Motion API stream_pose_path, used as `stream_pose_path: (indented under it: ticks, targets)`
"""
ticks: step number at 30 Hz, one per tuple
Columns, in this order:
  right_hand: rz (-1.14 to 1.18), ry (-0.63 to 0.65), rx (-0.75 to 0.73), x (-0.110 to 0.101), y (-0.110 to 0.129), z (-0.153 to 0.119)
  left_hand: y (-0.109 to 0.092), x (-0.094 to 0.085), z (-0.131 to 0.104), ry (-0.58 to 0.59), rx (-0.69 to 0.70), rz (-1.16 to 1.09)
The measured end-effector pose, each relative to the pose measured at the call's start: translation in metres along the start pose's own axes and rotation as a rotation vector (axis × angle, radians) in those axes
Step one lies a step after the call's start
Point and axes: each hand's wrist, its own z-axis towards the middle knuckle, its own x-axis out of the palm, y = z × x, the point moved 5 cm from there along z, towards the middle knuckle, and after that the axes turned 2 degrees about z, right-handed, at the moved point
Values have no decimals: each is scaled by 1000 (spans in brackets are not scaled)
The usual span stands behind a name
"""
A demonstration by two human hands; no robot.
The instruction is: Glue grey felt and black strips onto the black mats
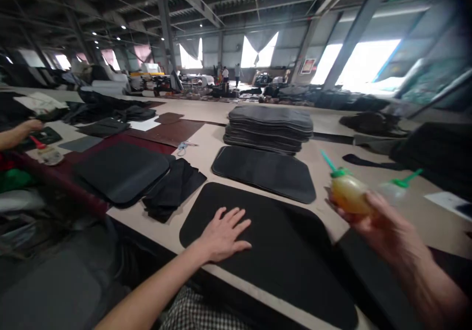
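A garment [201, 314] in small dark-and-pale checks is worn, only partly seen near six o'clock. The left forearm [162, 285], towards seven o'clock, and right forearm [416, 267], towards four, are left uncovered, as are both hands [224, 235].

The right grip [383, 229] is blurred, and the amber-filled bottle [348, 192] hides part of its fingers. That grip covers the base of a second bottle [395, 189]. The left grip [225, 236] hides a patch of the black panel [283, 256]. A co-worker's forearm [14, 136] is cut off by the left edge, the checked cloth [199, 313] by the bottom. The distant people [237, 72] and the poster's [307, 66] print are too small to make out.
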Motion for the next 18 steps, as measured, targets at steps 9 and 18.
stream_pose_path:
  ticks: [9, 18]
  targets:
    - [324, 322, 120, 116, 14, -47, -27, 4, -7, -41, -2, -64]
    - [28, 485, -132, 207, 31, -75, -23, 20, -9, 19, -108, -142]
